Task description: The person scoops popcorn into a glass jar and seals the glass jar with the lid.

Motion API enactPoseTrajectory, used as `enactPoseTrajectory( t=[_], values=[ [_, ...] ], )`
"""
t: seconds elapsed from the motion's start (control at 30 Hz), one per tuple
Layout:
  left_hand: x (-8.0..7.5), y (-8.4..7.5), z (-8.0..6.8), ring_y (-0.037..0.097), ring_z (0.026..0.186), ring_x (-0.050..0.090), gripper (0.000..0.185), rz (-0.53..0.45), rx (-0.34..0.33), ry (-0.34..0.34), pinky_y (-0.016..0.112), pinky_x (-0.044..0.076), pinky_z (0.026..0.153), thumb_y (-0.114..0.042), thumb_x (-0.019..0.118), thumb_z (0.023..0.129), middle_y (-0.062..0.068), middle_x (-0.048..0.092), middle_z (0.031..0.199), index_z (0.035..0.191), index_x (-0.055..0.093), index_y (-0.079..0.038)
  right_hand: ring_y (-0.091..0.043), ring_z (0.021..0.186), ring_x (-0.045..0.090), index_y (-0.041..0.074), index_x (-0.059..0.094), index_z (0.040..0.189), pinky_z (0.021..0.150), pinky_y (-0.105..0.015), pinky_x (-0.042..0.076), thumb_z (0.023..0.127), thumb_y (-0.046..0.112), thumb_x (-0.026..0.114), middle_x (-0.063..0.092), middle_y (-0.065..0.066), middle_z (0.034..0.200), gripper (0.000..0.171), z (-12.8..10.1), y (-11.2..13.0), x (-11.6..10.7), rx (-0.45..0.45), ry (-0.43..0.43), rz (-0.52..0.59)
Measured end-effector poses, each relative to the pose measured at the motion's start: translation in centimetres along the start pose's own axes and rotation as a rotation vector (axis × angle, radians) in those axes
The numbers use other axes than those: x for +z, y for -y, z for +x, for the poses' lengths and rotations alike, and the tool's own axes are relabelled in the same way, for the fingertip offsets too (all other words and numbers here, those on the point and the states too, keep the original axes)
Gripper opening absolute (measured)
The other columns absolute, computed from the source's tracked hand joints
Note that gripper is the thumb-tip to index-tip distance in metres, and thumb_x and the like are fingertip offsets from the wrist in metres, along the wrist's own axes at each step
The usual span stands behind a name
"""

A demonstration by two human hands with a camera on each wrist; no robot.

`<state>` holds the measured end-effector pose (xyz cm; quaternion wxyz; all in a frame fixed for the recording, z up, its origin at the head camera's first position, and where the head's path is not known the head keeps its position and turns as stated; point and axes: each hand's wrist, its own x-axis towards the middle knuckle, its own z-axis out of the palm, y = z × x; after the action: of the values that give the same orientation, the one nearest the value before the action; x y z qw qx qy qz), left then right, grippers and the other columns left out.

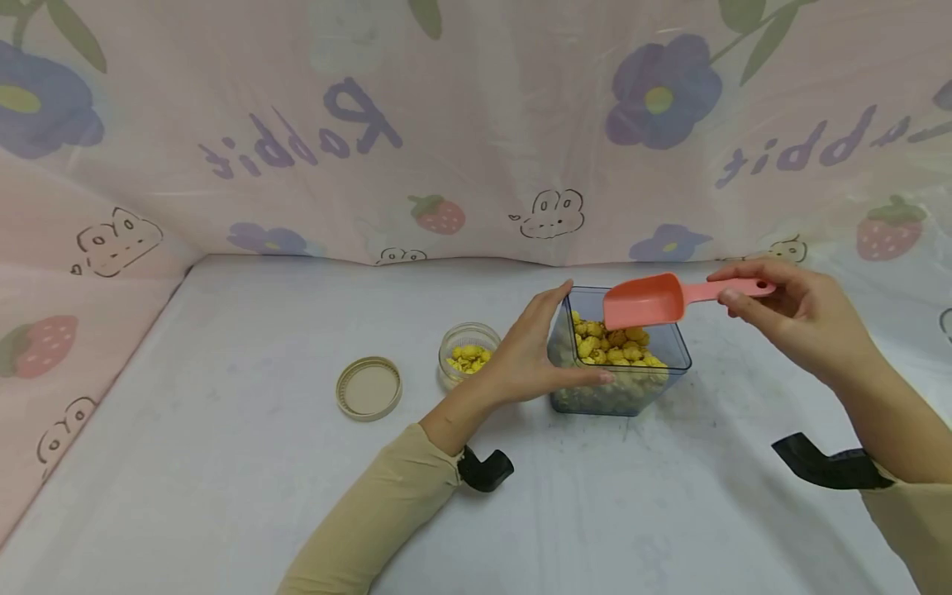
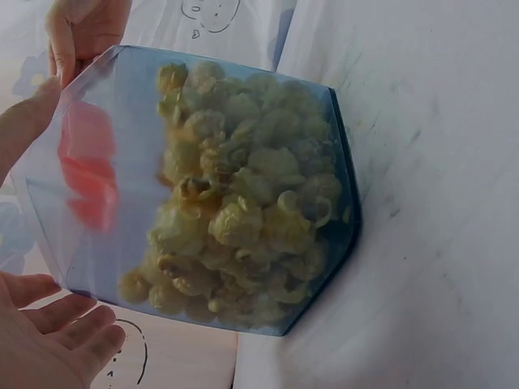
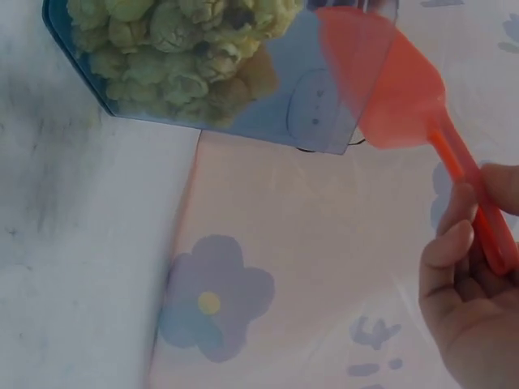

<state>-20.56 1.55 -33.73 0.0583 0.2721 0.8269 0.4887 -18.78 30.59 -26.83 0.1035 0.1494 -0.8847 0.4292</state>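
A clear blue square container (image 1: 629, 398) of yellow popcorn (image 1: 613, 343) stands on the white table. My left hand (image 1: 531, 351) grips its left side, fingers at the back rim and thumb along the front wall. In the left wrist view the container (image 2: 340, 203) fills the frame beside my left hand (image 2: 49, 340). My right hand (image 1: 796, 318) pinches the handle of a salmon-pink scoop (image 1: 643, 302), whose bowl hangs just above the container's rim. The right wrist view shows the scoop (image 3: 397, 89) beside the container (image 3: 308, 105), with my right hand (image 3: 470, 316) on the handle.
A small glass jar (image 1: 467, 354) holding some popcorn stands just left of my left hand. Its beige lid (image 1: 368, 387) lies flat further left. A pink printed cloth backdrop (image 1: 476, 132) walls the table at the back and left.
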Motion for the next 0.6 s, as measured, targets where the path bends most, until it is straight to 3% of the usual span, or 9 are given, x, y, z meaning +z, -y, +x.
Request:
enactPoseTrajectory(
  t=[0.23, 0.37, 0.5, 0.6],
  values=[
    [0.3, 0.1, 0.0, 0.018, 0.143, 0.026, 0.108, -0.055, 0.011, 0.000, 0.044, 0.031, 0.114, -0.036, 0.082, 0.075, 0.003, 0.020, 0.158, 0.155, 0.011, -0.022, 0.000, 0.080, 0.047, 0.007, 0.067, 0.109, 0.060, -0.008, 0.037, 0.087, 0.003, 0.067, 0.056, 0.026, 0.105, 0.022, -0.3, 1.1, 0.4, -0.037, -0.057, -0.189],
    [0.6, 0.3, 0.0, 0.016, 0.138, 0.033, 0.106, -0.104, 0.022, -0.001, 0.036, 0.035, 0.112, -0.033, 0.081, 0.076, 0.003, 0.020, 0.156, 0.155, 0.010, -0.022, 0.002, 0.080, 0.044, 0.007, 0.068, 0.109, 0.067, -0.003, 0.035, 0.087, 0.005, 0.068, 0.054, 0.030, 0.099, 0.022, -0.3, 1.9, 0.4, -0.113, -0.067, -0.298],
    [0.6, 0.2, -0.1, 0.017, 0.135, 0.037, 0.104, -0.118, 0.028, 0.004, 0.035, 0.038, 0.110, -0.032, 0.079, 0.078, 0.003, 0.019, 0.156, 0.155, 0.010, -0.022, 0.004, 0.076, 0.043, 0.009, 0.069, 0.107, 0.063, -0.008, 0.034, 0.083, 0.004, 0.071, 0.052, 0.031, 0.093, 0.024, -0.1, 2.3, 0.6, -0.199, -0.063, -0.384],
    [0.6, 0.3, -0.1, 0.019, 0.134, 0.038, 0.104, -0.114, 0.023, 0.013, 0.037, 0.039, 0.109, -0.032, 0.079, 0.078, 0.004, 0.019, 0.156, 0.155, 0.009, -0.022, 0.003, 0.074, 0.043, 0.009, 0.070, 0.105, 0.059, -0.010, 0.034, 0.080, 0.002, 0.073, 0.055, 0.025, 0.091, 0.026, 0.1, 2.5, 0.8, -0.223, -0.044, -0.409]
  ],
)
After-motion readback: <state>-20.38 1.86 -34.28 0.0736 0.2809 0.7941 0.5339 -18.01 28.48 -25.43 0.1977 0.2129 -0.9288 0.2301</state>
